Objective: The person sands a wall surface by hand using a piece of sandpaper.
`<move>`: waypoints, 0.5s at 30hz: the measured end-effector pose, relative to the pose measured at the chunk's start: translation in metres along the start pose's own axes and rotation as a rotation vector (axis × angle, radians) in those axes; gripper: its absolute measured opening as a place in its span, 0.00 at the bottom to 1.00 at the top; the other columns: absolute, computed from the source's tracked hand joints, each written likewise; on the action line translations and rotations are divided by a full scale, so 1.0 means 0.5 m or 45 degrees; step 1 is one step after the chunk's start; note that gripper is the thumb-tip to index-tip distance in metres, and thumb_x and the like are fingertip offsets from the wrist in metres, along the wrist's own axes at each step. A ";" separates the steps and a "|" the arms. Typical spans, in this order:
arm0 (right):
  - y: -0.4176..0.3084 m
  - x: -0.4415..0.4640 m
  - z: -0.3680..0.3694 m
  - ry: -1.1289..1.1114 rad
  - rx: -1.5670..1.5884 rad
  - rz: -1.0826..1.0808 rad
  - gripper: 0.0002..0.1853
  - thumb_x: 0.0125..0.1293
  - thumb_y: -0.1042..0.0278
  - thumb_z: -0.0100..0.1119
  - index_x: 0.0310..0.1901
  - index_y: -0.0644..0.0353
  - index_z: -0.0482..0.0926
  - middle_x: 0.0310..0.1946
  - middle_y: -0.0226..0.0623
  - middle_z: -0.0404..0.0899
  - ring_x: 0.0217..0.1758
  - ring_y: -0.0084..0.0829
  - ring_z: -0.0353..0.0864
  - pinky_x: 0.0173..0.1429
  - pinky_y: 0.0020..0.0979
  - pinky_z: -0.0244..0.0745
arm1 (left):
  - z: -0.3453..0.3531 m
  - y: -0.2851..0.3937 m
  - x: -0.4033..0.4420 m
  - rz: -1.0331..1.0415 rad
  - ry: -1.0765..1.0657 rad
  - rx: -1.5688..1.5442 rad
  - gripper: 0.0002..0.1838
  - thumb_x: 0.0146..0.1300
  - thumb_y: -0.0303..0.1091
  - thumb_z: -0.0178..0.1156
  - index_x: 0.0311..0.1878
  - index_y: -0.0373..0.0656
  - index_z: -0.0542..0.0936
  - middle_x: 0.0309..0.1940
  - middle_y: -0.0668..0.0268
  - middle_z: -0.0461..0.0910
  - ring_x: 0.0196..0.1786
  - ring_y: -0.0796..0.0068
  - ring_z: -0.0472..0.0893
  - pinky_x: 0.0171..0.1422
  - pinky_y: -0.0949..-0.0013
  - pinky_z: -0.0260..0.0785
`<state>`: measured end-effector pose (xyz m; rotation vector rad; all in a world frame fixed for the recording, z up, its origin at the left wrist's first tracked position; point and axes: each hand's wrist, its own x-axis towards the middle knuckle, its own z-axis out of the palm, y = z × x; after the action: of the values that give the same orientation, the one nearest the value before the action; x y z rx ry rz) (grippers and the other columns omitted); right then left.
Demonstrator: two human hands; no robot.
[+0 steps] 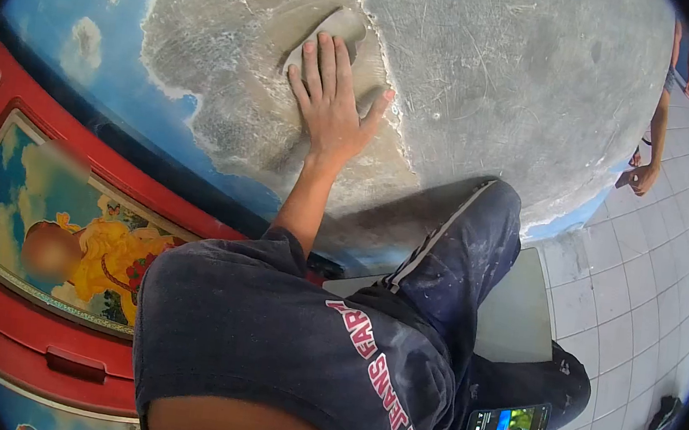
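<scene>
My left hand (334, 113) lies on the patched wall, its fingers stretched out and the thumb spread to the side. Under the fingertips is a thin grey sheet (345, 29) with a curved edge, like a piece of sandpaper, pressed against the surface. Part of it is hidden by the fingers. Around the hand, the bare grey plaster (236, 44) is scratched and dusty, with a ragged pale ridge just beyond the thumb. My right hand is out of view.
Blue sky-painted wall (89, 12) borders the plaster. A red panel (23, 316) with a framed picture stands at the left. A phone (507, 425) with its screen lit rests on my leg. Another person's hand (641, 177) shows at the right, above the tiled floor (649, 272).
</scene>
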<state>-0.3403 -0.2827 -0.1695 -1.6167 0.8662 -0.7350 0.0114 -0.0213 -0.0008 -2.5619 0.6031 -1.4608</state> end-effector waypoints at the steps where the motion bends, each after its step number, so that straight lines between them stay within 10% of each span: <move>1: -0.015 0.004 0.002 0.036 0.024 -0.026 0.12 0.78 0.63 0.50 0.44 0.62 0.78 0.36 0.32 0.78 0.38 0.22 0.74 0.43 0.26 0.70 | 0.000 -0.001 0.001 0.005 0.010 -0.002 0.53 0.68 0.64 0.54 0.78 0.28 0.49 0.80 0.42 0.40 0.82 0.42 0.36 0.79 0.35 0.23; 6: -0.091 0.037 0.080 -0.174 0.251 0.041 0.12 0.78 0.62 0.50 0.44 0.62 0.78 0.36 0.32 0.78 0.37 0.22 0.74 0.43 0.27 0.69 | -0.018 -0.019 0.039 0.025 0.093 0.040 0.52 0.67 0.63 0.54 0.78 0.30 0.50 0.80 0.44 0.42 0.83 0.44 0.38 0.80 0.37 0.26; 15: -0.019 0.015 0.318 -1.811 0.341 0.337 0.21 0.76 0.58 0.55 0.24 0.59 0.76 0.19 0.24 0.66 0.24 0.16 0.60 0.30 0.24 0.53 | 0.004 0.012 -0.028 -0.043 -0.044 0.001 0.52 0.65 0.63 0.56 0.77 0.29 0.53 0.79 0.43 0.47 0.82 0.43 0.43 0.80 0.36 0.30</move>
<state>-0.2032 -0.2044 -0.1918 -1.2959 -0.0894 0.5097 0.0051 -0.0215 -0.0145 -2.6036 0.5571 -1.4231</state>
